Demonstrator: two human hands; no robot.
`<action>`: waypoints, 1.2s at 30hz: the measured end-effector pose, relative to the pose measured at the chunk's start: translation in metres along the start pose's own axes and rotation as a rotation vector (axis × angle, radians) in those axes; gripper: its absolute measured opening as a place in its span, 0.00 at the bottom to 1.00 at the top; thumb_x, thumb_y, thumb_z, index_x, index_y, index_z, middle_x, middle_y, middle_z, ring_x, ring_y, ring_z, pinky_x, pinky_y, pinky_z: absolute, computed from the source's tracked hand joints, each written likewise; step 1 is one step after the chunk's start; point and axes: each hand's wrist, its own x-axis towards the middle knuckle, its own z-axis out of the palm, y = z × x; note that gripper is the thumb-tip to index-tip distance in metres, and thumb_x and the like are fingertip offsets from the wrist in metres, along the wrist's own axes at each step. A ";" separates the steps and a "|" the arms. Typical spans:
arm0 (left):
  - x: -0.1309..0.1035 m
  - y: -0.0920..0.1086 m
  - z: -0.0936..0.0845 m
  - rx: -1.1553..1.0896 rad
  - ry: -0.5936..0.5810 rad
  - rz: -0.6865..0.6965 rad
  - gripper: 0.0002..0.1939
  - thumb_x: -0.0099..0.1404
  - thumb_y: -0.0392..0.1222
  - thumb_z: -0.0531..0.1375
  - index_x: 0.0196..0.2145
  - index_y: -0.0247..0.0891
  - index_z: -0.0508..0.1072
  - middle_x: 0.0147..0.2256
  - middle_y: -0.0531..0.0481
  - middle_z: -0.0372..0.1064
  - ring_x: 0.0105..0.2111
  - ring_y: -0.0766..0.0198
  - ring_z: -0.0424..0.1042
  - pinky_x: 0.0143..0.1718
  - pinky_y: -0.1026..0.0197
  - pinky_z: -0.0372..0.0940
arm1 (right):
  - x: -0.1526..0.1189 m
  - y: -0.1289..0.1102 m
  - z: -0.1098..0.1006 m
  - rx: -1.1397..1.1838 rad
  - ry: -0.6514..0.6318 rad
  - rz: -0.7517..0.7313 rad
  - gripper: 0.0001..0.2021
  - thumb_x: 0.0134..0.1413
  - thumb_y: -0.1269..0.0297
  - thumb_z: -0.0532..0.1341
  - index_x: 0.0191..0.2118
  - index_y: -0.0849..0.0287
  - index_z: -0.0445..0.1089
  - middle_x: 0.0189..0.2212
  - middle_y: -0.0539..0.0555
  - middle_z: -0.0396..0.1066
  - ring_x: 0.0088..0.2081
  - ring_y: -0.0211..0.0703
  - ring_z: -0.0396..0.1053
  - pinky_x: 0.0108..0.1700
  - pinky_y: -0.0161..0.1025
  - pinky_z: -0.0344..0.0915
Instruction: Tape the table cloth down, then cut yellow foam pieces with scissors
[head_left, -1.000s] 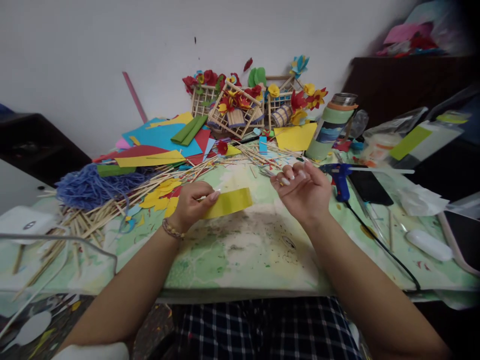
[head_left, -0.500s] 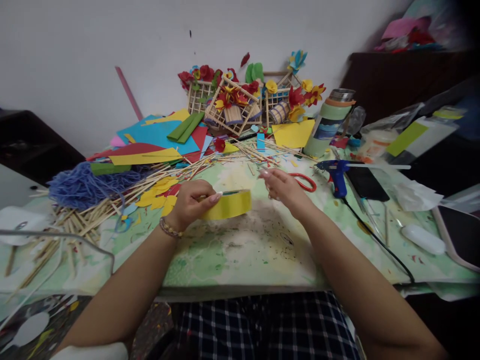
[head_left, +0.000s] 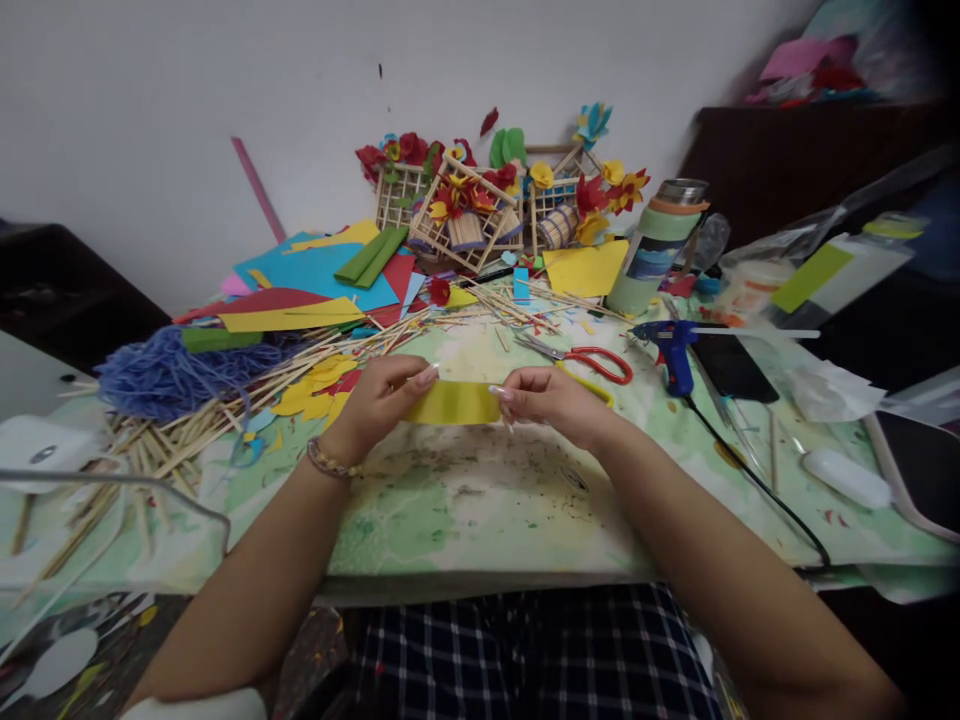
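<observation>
Holding yellow strip [head_left: 456,402] level across the middle of the counter [head_left: 480,545], between both hands. Clamping its left end with thumb and fingers of left hand [head_left: 379,402]; pinching its right end between thumb and fingertips of right hand [head_left: 553,402]. Cannot tell whether touching the counter underneath. Noting just beyond right hand: scissors [head_left: 598,361], red and yellow at the handles. Farther right: blue glue gun [head_left: 677,362], near black phone [head_left: 737,368]. Behind those, seeing green bottle [head_left: 654,255], upright. To the left, seeing blue yarn [head_left: 165,375] beside scattered thin sticks [head_left: 180,450]. At the back, by the wall: stick frames [head_left: 469,225] with paper flowers [head_left: 592,194].
</observation>
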 end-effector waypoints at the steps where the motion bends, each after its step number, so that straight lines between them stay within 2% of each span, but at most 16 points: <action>1: 0.000 0.002 -0.001 0.052 0.025 0.018 0.21 0.67 0.50 0.50 0.22 0.35 0.68 0.20 0.51 0.60 0.23 0.66 0.59 0.26 0.62 0.52 | 0.001 0.001 0.004 0.060 0.035 0.009 0.19 0.41 0.47 0.67 0.23 0.60 0.66 0.18 0.47 0.66 0.19 0.30 0.51 0.22 0.33 0.42; 5: -0.002 0.006 0.002 0.143 0.137 0.041 0.19 0.68 0.47 0.49 0.25 0.36 0.69 0.23 0.50 0.64 0.26 0.64 0.62 0.30 0.61 0.54 | 0.006 0.006 0.012 0.168 0.127 0.018 0.21 0.37 0.47 0.69 0.23 0.60 0.65 0.16 0.45 0.63 0.18 0.29 0.50 0.22 0.34 0.40; 11: -0.003 -0.009 0.013 -0.082 0.282 -0.146 0.20 0.66 0.52 0.52 0.23 0.36 0.68 0.20 0.53 0.59 0.22 0.67 0.56 0.23 0.62 0.50 | 0.009 0.010 0.015 0.174 0.145 0.041 0.21 0.40 0.46 0.68 0.22 0.59 0.63 0.14 0.45 0.62 0.18 0.29 0.50 0.22 0.34 0.42; 16: 0.001 -0.017 0.013 -0.198 0.354 -0.191 0.18 0.62 0.50 0.55 0.21 0.35 0.71 0.19 0.53 0.60 0.22 0.67 0.58 0.23 0.63 0.51 | 0.012 0.014 0.019 0.193 0.150 0.042 0.22 0.42 0.46 0.68 0.22 0.59 0.62 0.14 0.45 0.62 0.17 0.29 0.49 0.22 0.34 0.42; 27: 0.008 -0.026 0.012 -0.353 0.397 -0.249 0.22 0.59 0.56 0.59 0.19 0.35 0.71 0.17 0.53 0.58 0.18 0.69 0.54 0.20 0.63 0.47 | 0.012 0.016 0.023 0.233 0.164 0.054 0.24 0.40 0.46 0.69 0.21 0.58 0.58 0.12 0.42 0.56 0.16 0.28 0.51 0.23 0.34 0.46; 36: 0.007 -0.027 0.009 -0.359 0.361 -0.233 0.21 0.59 0.55 0.58 0.19 0.35 0.73 0.16 0.52 0.61 0.17 0.69 0.56 0.19 0.63 0.47 | 0.011 0.015 0.024 0.242 0.140 0.067 0.26 0.35 0.47 0.71 0.18 0.57 0.54 0.10 0.43 0.59 0.14 0.29 0.53 0.20 0.32 0.46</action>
